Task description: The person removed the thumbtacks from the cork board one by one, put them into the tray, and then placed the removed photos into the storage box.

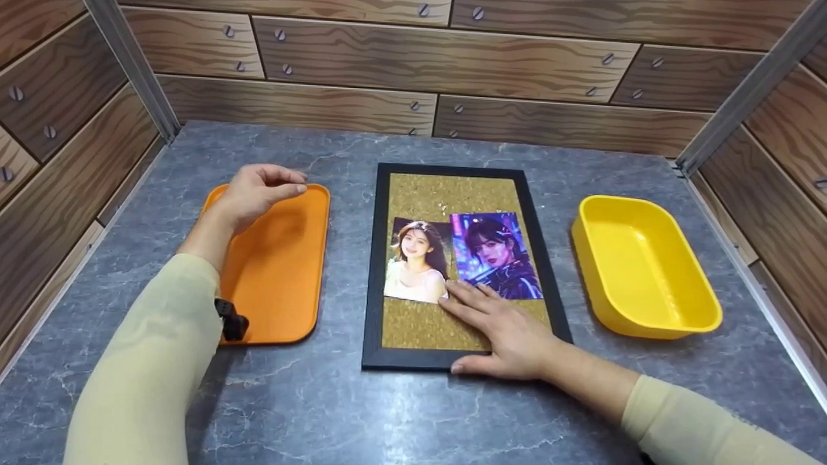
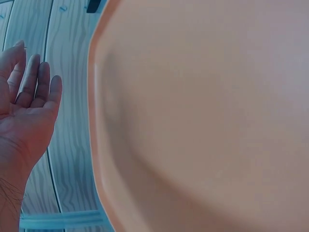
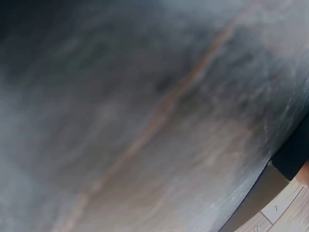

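Observation:
My left hand (image 1: 249, 194) hovers over the far end of an orange tray (image 1: 278, 278). In the left wrist view its thumb and index finger pinch a tiny pin (image 2: 25, 47); only a thin point shows, and the other fingers are extended. My right hand (image 1: 507, 329) lies with fingers spread on a black-framed cork board (image 1: 413, 326). Its fingertips touch the lower edges of two photos: a portrait in a white top (image 1: 417, 265) and a purple-blue neon portrait (image 1: 494, 252). A small pale dot shows near the top of each photo.
A yellow bin (image 1: 646, 265) stands right of the board, on the grey marbled table (image 1: 387, 420). Small white bits (image 1: 443, 208) lie on the cork above the photos. Wood-patterned walls (image 1: 362, 58) enclose the back and sides.

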`<state>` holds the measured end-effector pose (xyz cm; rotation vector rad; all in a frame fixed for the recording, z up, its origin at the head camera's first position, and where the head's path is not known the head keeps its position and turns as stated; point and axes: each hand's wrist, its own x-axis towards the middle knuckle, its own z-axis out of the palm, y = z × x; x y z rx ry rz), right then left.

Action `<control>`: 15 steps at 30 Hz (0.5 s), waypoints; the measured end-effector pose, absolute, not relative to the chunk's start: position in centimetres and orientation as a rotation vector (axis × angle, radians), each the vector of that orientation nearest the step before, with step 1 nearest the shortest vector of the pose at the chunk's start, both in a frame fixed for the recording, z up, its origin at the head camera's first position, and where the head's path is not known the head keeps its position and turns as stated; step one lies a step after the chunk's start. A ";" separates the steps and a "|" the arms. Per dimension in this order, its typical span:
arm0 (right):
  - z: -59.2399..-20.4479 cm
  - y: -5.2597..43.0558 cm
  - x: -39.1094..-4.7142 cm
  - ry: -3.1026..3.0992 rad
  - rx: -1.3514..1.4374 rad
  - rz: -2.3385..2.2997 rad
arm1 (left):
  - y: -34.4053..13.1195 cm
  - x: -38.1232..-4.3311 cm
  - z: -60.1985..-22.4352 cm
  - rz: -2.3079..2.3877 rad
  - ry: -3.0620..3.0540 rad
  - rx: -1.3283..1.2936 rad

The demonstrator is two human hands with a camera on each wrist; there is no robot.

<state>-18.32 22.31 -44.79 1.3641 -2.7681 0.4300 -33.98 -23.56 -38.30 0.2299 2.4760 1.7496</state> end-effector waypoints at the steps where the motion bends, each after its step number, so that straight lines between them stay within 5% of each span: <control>1: -44.8 22.3 -18.3 -2.763 1.365 0.431 | -23.8 -34.0 -38.4 1.743 2.479 0.227; 15: -44.6 22.4 -18.2 -2.813 1.347 0.449 | -26.3 -33.8 -40.0 1.609 2.582 0.093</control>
